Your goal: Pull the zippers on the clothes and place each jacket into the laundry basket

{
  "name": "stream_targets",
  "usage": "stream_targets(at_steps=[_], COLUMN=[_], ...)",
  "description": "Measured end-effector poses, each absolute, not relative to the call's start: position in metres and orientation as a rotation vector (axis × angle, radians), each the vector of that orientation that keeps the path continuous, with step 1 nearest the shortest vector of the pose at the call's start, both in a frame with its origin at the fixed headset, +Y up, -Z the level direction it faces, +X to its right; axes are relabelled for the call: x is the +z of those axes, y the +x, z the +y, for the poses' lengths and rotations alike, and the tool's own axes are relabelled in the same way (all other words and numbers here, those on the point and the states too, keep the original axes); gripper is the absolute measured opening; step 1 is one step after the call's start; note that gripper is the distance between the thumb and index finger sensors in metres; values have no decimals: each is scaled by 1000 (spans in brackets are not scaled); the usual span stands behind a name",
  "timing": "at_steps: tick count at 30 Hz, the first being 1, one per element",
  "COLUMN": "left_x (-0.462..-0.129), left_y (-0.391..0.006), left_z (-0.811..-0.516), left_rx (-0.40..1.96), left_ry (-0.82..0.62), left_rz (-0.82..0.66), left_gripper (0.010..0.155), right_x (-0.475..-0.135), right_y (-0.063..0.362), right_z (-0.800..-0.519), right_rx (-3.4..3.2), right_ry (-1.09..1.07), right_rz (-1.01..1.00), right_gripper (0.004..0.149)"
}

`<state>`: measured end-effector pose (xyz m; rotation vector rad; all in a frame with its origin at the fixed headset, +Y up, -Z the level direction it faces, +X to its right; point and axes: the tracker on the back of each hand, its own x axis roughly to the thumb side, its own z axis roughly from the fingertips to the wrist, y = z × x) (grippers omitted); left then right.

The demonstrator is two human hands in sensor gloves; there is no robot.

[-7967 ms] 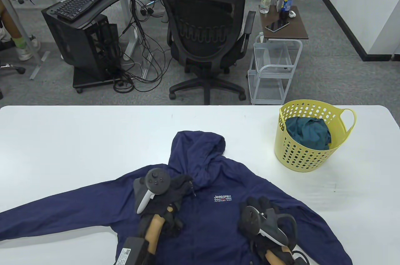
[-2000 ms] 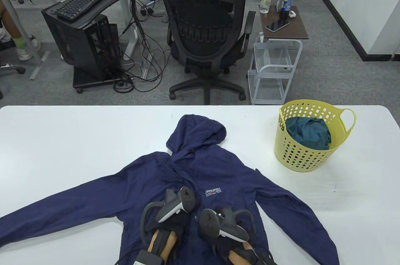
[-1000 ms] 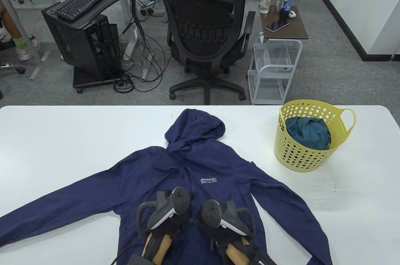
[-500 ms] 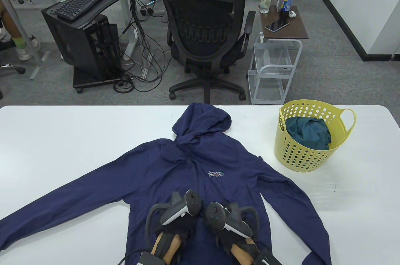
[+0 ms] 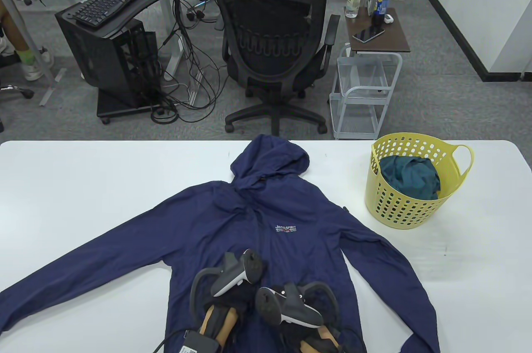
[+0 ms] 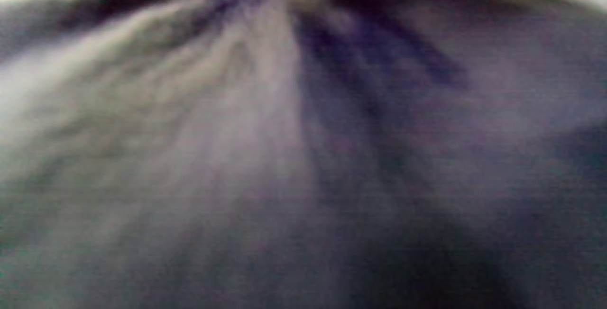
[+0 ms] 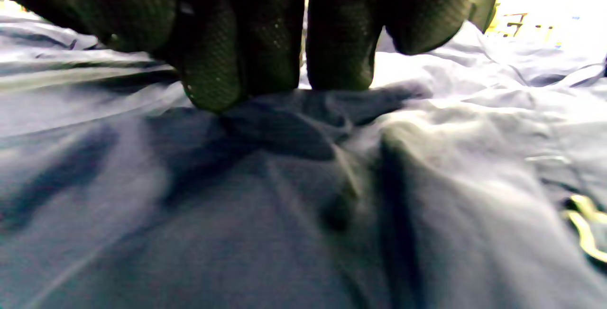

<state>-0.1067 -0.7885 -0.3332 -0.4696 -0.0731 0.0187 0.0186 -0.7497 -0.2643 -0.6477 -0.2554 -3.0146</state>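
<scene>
Table view, yellow basket beside jacket

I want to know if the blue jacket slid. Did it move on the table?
Yes. The blue jacket slid away from the person: its hood now reaches the table's far edge, where before it lay well short. The yellow basket stayed put.

Grey carpet, black office chair, white table.
</scene>
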Motion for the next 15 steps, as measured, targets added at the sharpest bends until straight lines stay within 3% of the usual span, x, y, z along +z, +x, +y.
stream_targets(at_steps=[9,15], left_x=[-344,-343], left_y=[-120,-121], left_z=[-792,-789], left_rx=[32,31], left_ry=[-456,-400], left_rz=[-41,-83], left_gripper=[56,56], right_x=[-250,-257], right_y=[3,7], right_z=[-749,-755], right_rx=[-2946,-3011], right_ry=[-754,-681], right_rz=[-384,-405], right_gripper=[48,47])
